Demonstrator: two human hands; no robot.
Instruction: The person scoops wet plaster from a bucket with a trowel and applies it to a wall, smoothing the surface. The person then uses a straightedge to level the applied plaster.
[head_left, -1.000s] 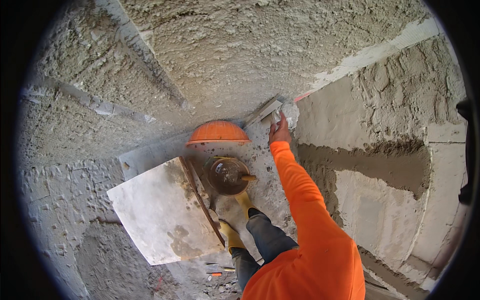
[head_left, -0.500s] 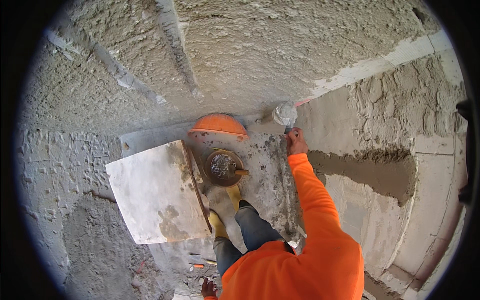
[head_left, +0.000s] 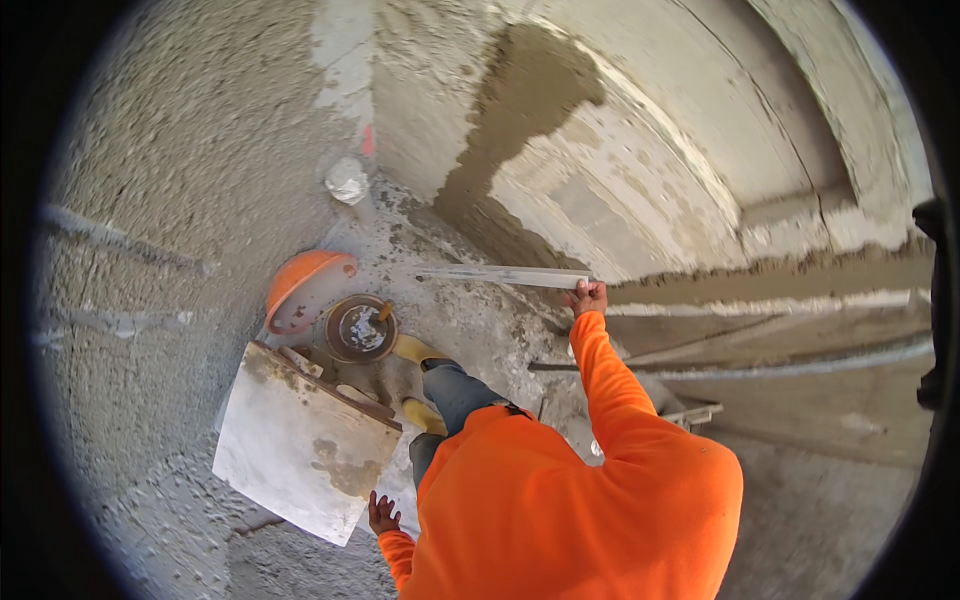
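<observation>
My right hand point(head_left: 586, 298) is closed on one end of a long, pale, straight bar point(head_left: 505, 274) that looks like a plasterer's straightedge. The bar points left from the hand, over the floor and in front of the wall with the wet mortar patch point(head_left: 525, 100). Its far end thins out near the orange tub. My left hand point(head_left: 383, 512) hangs low, fingers apart with nothing in them, beside the edge of a stained white board point(head_left: 300, 440).
Left of my yellow boots point(head_left: 418, 349) stand an orange tub point(head_left: 297, 285), tipped against the rough wall, and a round bucket point(head_left: 332, 333) with a wooden-handled tool in it. A white-wrapped pipe end point(head_left: 347, 181) rises at the wall corner. A long bar point(head_left: 760, 372) lies along the right.
My view and body have turned right. My right hand has left the pipe at the corner, and the long bar now shows in it. My left hand has come further into view.
</observation>
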